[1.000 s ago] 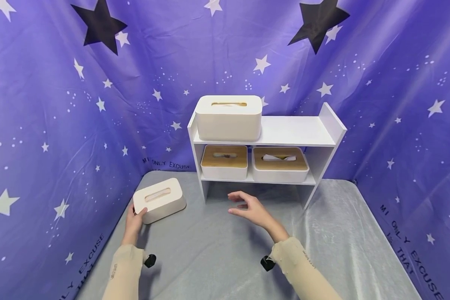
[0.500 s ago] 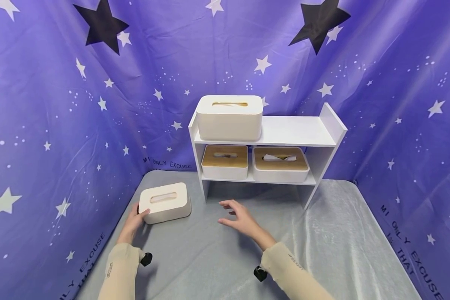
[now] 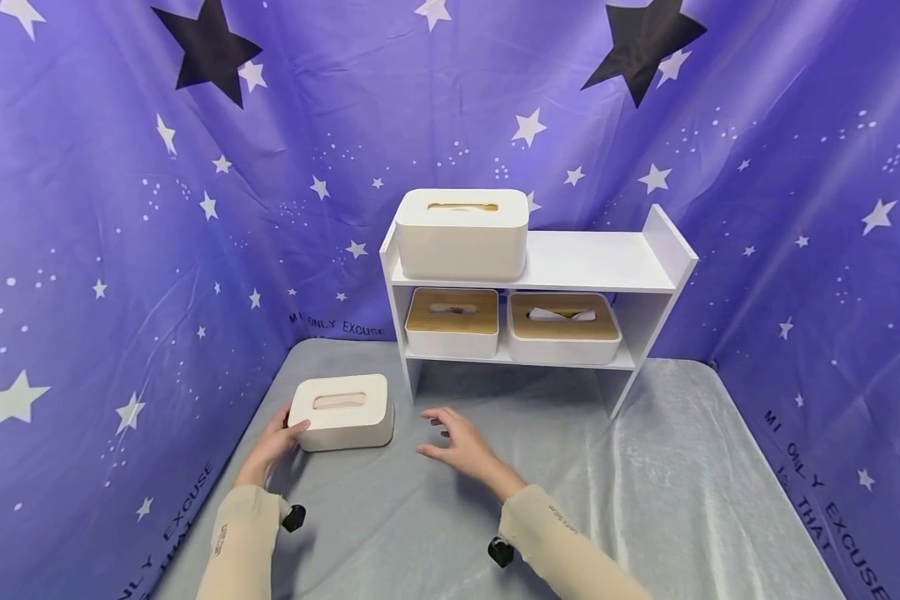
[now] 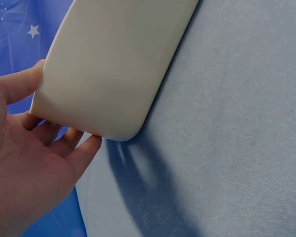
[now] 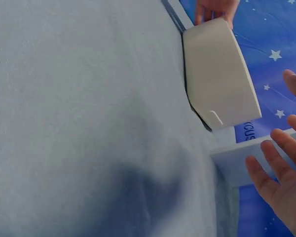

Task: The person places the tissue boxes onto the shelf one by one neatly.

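Note:
A white tissue box (image 3: 347, 423) with an oval slot in its top sits at the left of the grey cloth. My left hand (image 3: 276, 444) holds its left end, thumb at the top edge and fingers against the end wall. In the left wrist view the fingertips (image 4: 91, 143) reach the box's lower end. My right hand (image 3: 461, 446) hovers to the right of this box, fingers spread and slightly bent, with nothing in it. A gap separates that hand from the box's right end in the right wrist view.
Behind stands a white two-tier shelf (image 3: 596, 260). Its upper tier bears a larger white tissue box (image 3: 461, 246) at the left. Two tissue boxes with wooden lids, a left one (image 3: 452, 342) and a right one (image 3: 562, 348), fill the lower tier. A blue star-printed curtain (image 3: 120, 208) surrounds the table.
My left hand has moved the white tissue box to the right and slightly nearer, turning it squarer to the front. My right hand has come left towards it.

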